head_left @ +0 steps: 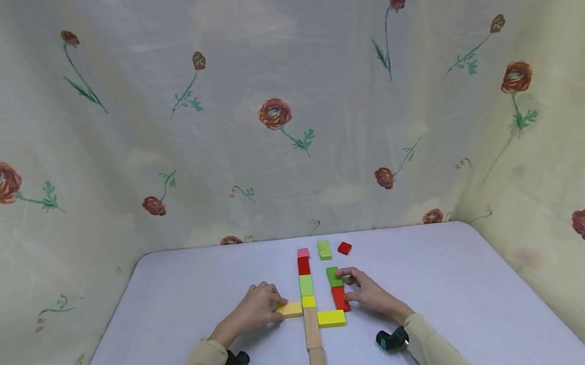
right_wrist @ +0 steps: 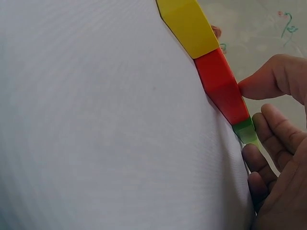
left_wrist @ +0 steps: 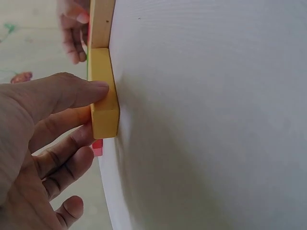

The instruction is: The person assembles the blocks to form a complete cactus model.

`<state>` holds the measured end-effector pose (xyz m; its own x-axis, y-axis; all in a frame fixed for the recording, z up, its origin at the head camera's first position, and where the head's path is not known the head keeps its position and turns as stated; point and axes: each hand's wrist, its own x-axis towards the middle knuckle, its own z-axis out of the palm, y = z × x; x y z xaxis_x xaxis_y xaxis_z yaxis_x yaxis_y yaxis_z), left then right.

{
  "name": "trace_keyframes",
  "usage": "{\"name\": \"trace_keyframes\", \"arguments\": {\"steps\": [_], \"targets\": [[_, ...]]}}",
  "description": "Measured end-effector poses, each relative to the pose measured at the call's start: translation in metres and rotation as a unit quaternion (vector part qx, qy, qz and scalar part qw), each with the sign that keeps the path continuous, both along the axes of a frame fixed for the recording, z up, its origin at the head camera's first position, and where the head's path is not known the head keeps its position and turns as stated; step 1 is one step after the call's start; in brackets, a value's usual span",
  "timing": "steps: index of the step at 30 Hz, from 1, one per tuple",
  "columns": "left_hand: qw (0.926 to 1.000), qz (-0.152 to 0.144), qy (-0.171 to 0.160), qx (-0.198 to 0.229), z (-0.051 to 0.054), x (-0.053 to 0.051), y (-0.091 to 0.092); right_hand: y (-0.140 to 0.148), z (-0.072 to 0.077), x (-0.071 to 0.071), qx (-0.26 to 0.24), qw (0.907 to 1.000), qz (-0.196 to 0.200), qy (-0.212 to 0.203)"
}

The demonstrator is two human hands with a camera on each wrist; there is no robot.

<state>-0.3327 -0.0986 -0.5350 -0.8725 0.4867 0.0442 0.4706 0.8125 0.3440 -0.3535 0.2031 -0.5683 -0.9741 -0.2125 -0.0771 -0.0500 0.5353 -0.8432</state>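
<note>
My left hand (head_left: 255, 308) pinches a pale yellow wooden block (left_wrist: 104, 91) between thumb and fingers. That block lies flat, its far end against a central column of blocks. On the other side my right hand (head_left: 373, 297) has its thumb touching a red block (right_wrist: 220, 84). Its index fingertip is at a green block (head_left: 334, 277), which stands end to end with the red one. A bright yellow block (head_left: 331, 319) lies crosswise between the column and the near end of the red block.
The column runs away from me: plain wood blocks (head_left: 312, 328), a small yellow block (head_left: 308, 301), a light green one (head_left: 306, 285), a red one (head_left: 304, 265) and a pink one (head_left: 303, 253). Loose beyond lie a lime block (head_left: 324, 250) and a small red block (head_left: 344, 248).
</note>
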Motion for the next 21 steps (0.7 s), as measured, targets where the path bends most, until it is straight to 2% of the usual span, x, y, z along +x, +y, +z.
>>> {"name": "trace_keyframes", "arguments": {"steps": [8, 15, 18, 21], "targets": [[0.9999, 0.007, -0.010, 0.002, 0.004, 0.001, 0.005, 0.001, 0.000, 0.000, -0.007, 1.0000, 0.002, -0.003], [0.9999, -0.004, 0.012, -0.005, 0.003, 0.002, 0.004, 0.001, 0.001, -0.002, -0.011, 0.9999, 0.002, -0.002], [0.9995, -0.003, 0.028, 0.012, 0.005, 0.006, 0.006, 0.000, 0.001, -0.001, -0.012, 0.9999, 0.003, -0.001], [0.9985, -0.007, 0.044, 0.032, 0.012, 0.016, 0.011, 0.001, 0.001, 0.000, -0.015, 0.9999, 0.002, -0.002]]}}
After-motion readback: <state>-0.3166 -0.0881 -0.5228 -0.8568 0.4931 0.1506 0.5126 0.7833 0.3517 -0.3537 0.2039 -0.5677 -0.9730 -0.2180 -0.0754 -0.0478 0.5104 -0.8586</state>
